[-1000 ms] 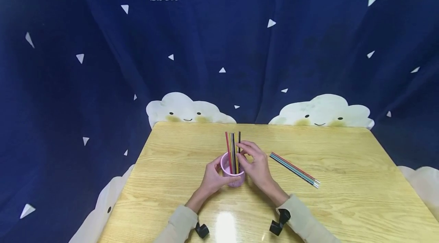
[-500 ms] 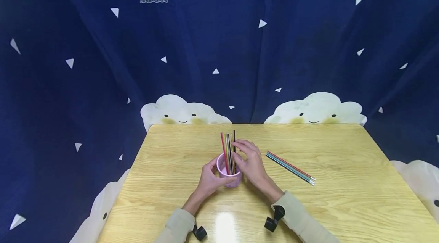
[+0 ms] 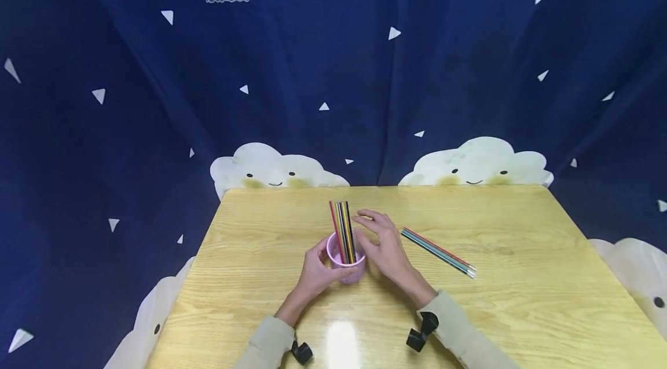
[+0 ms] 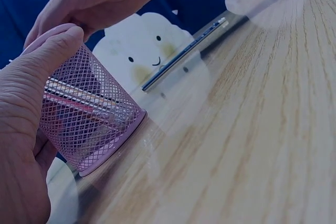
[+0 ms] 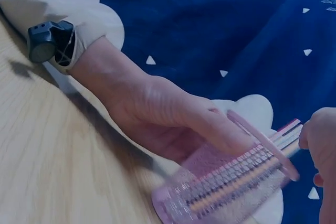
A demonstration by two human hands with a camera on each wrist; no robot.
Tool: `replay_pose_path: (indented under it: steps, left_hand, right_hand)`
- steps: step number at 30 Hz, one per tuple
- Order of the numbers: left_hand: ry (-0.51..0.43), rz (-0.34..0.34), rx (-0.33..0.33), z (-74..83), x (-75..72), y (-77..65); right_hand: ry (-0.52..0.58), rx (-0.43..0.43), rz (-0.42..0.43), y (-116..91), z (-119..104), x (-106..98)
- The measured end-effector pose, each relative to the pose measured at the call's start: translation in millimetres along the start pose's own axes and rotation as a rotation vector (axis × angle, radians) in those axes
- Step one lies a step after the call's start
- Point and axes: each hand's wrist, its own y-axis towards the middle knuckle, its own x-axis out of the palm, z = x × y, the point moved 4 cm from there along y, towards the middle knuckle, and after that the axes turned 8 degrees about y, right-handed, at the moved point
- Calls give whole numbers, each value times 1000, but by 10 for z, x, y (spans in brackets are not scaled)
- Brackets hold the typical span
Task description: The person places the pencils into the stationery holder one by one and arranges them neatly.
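Note:
A pink mesh pen holder (image 3: 352, 275) stands on the table, and my left hand (image 3: 315, 271) grips its side, thumb across the front near the rim. Several pencils (image 3: 343, 233), red, yellow and black among them, stand bunched in the holder, leaning slightly left. Through the mesh in the left wrist view their lower ends (image 4: 79, 95) show. My right hand (image 3: 388, 250) is just right of the pencils with thumb and fingers spread apart, holding nothing visible. The right wrist view shows that hand (image 5: 324, 145) only partly, beside the pencil tops.
To the right, a few more pencils (image 3: 439, 253), red, teal and dark, lie side by side on the wooden table (image 3: 521, 276). Behind the table hangs a dark blue curtain (image 3: 312, 56) with white triangles and clouds.
The black pencil on the right, earlier standing apart at my right fingers, now lies against the bunch. My right fingers have come away from the pencils. The left hand keeps its grip.

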Motion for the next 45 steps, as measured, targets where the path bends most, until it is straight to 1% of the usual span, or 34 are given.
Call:
replay_pose_path:
  steps: [4, 8, 11, 16, 20, 23, 25, 29, 33, 36, 41, 45]
  left_hand:
    - [1, -1, -15, -1, -8, 14]
    - [2, -2, -34, 10, -20, 7]
    - [2, -5, -49, 19, -25, 2]
    - [-2, -15, -58, 21, -18, 5]
    - [-4, -12, -45, 26, -13, 18]
    - [8, -6, -30, 28, -11, 25]
    - [16, -3, -29, 27, -12, 26]
    - [5, -2, -62, 12, -16, -1]
    - [-5, -7, -85, -2, -8, -40]
    - [6, -7, -75, 6, -7, -33]
    - [18, -10, -38, 16, -16, -7]
    - [19, -12, -39, 13, -18, -8]
  right_hand:
    - [-23, 32, 0, -69, 117, -187]
    - [-101, 89, -71, -231, 281, -336]
    - [-190, 120, -118, -377, 391, -448]
    - [-360, 128, -153, -618, 570, -662]
    - [-446, 132, -160, -743, 663, -817]
    - [-495, 123, -150, -799, 696, -893]
    - [-519, 118, -144, -826, 711, -916]
    - [-554, 121, -153, -881, 724, -906]
    - [-611, 120, -160, -948, 717, -876]
    - [-643, 99, -151, -965, 720, -862]
    - [-679, 56, -153, -964, 718, -845]
    - [-706, 33, -168, -964, 698, -832]
